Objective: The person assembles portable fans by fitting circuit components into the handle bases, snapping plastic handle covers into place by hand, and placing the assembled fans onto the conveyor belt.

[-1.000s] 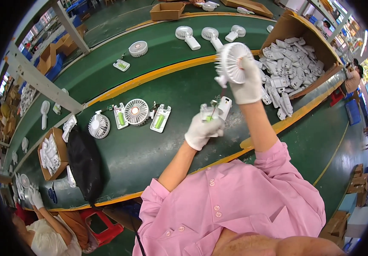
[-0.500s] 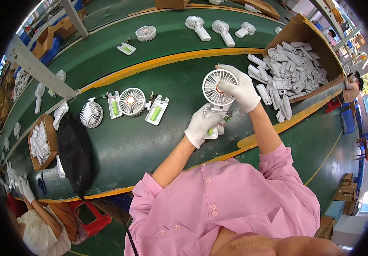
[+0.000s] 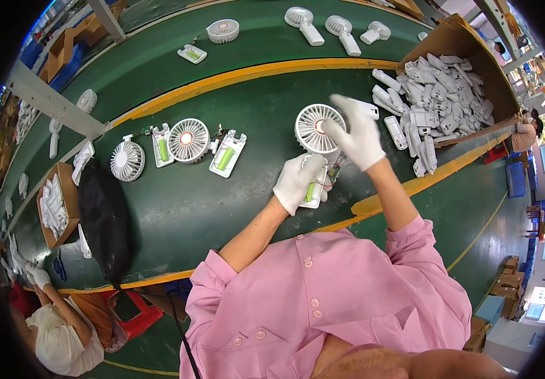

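Observation:
My left hand (image 3: 299, 183), in a white glove, is closed around the open handle half of a small white handheld fan. A green battery (image 3: 310, 192) and thin wires show in that handle. The fan's round head (image 3: 318, 128), with an orange-ringed centre, faces up above the hand. My right hand (image 3: 359, 134), also gloved, is beside the head's right edge with its thumb over the grille and its fingers apart, slightly blurred. A white casing piece (image 3: 368, 110) shows just behind the right hand; whether it touches the fingers is unclear.
A cardboard box (image 3: 474, 44) of white casings stands at the right, with casings spilling out. To the left are opened fans (image 3: 189, 140), a black bag (image 3: 105, 224) and a smaller box (image 3: 67, 237). Finished-looking fans (image 3: 343, 35) lie beyond the yellow edge. A co-worker (image 3: 64, 331) sits lower left.
My right hand has loosened from the fan's head, its fingers lifting off the rim. The left hand still holds the handle. The view has shifted slightly.

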### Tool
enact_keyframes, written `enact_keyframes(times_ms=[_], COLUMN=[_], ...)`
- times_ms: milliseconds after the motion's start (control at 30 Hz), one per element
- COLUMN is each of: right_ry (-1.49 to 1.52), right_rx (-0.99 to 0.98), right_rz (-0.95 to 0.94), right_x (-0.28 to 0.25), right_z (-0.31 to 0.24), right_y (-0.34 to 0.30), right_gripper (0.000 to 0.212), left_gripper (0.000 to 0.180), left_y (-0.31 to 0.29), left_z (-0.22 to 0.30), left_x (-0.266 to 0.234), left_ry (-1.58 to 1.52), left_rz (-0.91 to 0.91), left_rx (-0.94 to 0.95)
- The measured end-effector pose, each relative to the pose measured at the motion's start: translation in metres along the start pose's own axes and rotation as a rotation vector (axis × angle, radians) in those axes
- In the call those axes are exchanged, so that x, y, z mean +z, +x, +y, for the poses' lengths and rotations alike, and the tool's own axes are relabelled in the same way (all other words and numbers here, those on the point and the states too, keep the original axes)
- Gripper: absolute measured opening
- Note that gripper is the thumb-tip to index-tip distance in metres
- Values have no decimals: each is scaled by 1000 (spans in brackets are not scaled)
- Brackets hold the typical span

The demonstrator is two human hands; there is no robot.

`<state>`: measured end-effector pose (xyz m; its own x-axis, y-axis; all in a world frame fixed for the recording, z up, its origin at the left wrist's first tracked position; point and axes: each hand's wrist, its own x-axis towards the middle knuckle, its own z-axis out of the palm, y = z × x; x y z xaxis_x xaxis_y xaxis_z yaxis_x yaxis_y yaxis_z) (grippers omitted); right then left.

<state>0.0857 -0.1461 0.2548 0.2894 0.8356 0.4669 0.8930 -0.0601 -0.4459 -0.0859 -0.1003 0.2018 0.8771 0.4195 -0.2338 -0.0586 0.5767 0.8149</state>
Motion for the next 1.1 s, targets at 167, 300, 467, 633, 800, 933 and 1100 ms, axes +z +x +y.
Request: enact_keyframes(times_ms=[167,300,467,633,800,933,1100], right_ry=[-244,-328,-327,-226,91,240,140], right_rx=[-440,-538,-663,-694,-449,-173,-280], right_rz=[-307,-395,-445,-475,-328,-238,-174], right_x=[-44,-37,-35,-37,-21,-4,9], right_z=[-45,-44,-38,-33,-31,-33,-22], right_y=[-18,-18,-13,-12,-29,-36,-40], right_gripper=[36,23,18,20,22,22,26], left_gripper=[32,31,32,34,34,46,55], left_y=[8,6,8,7,6,8,9], left_z=[3,6,7,5,9,11,7], left_x=[-11,-8,-11,-15,-14,-15,-16], left_ry=[-128,-113,-92,-55,-110,-257,-238], left_rz=[163,135,95,79,-19,17,41], left_rx=[-22,-11,-56,-71,-138,-150,-159])
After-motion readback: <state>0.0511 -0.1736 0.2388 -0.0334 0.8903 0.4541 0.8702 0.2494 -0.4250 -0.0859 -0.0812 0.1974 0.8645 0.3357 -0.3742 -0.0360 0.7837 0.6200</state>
